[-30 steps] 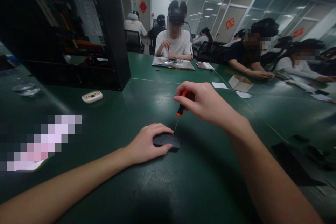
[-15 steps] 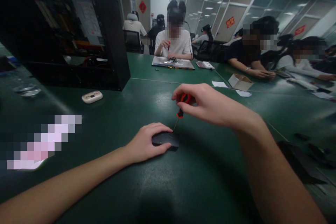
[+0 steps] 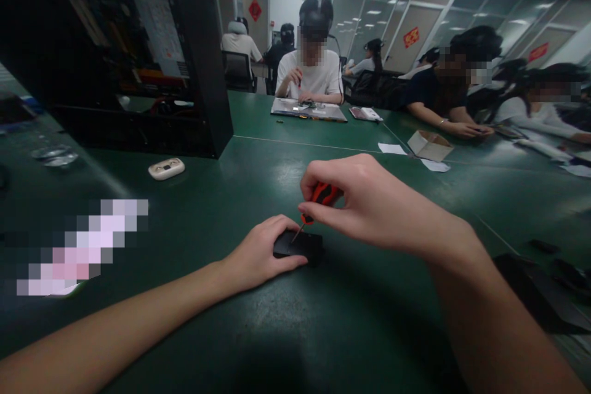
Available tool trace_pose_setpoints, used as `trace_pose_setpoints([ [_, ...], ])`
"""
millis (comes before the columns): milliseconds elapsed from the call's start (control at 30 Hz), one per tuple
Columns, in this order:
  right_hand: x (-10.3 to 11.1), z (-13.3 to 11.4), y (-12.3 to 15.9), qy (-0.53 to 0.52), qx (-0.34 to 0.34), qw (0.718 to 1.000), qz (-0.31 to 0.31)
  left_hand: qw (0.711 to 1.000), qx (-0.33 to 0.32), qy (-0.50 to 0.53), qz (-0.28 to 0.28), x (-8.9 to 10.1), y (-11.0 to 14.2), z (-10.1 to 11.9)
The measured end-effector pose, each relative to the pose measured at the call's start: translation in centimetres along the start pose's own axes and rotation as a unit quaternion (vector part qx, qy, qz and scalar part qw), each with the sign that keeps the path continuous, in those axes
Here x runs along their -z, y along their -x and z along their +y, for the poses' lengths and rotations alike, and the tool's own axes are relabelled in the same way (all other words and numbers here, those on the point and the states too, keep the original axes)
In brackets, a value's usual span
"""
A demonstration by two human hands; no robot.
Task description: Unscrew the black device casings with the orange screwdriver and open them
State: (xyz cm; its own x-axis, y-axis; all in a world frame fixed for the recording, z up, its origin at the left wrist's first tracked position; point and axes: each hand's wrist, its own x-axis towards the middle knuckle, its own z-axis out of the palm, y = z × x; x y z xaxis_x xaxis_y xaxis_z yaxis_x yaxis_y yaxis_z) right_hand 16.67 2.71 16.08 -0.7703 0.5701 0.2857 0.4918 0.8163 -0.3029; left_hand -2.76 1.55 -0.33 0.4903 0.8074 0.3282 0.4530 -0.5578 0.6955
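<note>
On the green table (image 3: 258,178) lies a small black box-shaped device (image 3: 307,248) whose exact kind I cannot make out. My left hand (image 3: 258,252) clasps its left end, the fingers along the far side and the thumb along the near side. My right hand (image 3: 360,203) is closed around the red and black handle of a screwdriver (image 3: 324,192). Its thin metal shaft slants down to the left, with the tip at the top face of the device between my left thumb and fingers. Part of the handle is hidden inside my right hand.
A black open-sided computer case (image 3: 203,74) stands at the back left. Before it lies a pale earbud case (image 3: 166,168). A small carton (image 3: 430,145) sits right of centre at the back. Dark flat parts (image 3: 540,289) lie at the right. Across the table a person (image 3: 309,74) works.
My right hand has come slightly down, and the screwdriver leans more. Its tip has shifted from the device's far edge onto its top face. The left hand keeps hold of the device.
</note>
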Motion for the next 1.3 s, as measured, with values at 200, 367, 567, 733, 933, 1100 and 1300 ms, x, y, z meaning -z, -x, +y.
trace_pose_setpoints([
  [200, -0.6, 0.2, -0.3, -0.011, 0.01, 1.0, -0.022, 1.0, -0.001, 0.002, 0.006, -0.1, 0.0, -0.2],
  [367, -0.5, 0.2, -0.2, -0.009, 0.009, 1.0, -0.015, 1.0, 0.003, 0.003, 0.009, -0.1, 0.0, -0.1],
  [567, -0.7, 0.0, -0.3, -0.001, 0.014, 1.0, -0.021, 1.0, -0.001, 0.001, 0.009, -0.1, 0.1, -0.4],
  [733, -0.6, -0.9, -0.3, -0.001, 0.029, 0.999, -0.03, 1.0, 0.005, 0.005, 0.004, -0.1, 0.1, -0.5],
  [933, -0.5, -2.0, 0.0, 0.021, 0.022, 0.998, -0.062, 1.0, 0.0, 0.017, 0.005, -0.1, 0.0, -0.5],
  [1100, -0.7, -2.2, 0.7, 0.065, 0.0, 0.997, -0.044, 1.0, -0.008, 0.013, 0.004, -0.1, 0.0, -0.3],
  [1300, -1.3, -0.6, 4.5, 0.206, 0.01, 0.977, -0.045, 0.999, -0.028, -0.014, -0.009, 0.0, 0.0, -0.1],
])
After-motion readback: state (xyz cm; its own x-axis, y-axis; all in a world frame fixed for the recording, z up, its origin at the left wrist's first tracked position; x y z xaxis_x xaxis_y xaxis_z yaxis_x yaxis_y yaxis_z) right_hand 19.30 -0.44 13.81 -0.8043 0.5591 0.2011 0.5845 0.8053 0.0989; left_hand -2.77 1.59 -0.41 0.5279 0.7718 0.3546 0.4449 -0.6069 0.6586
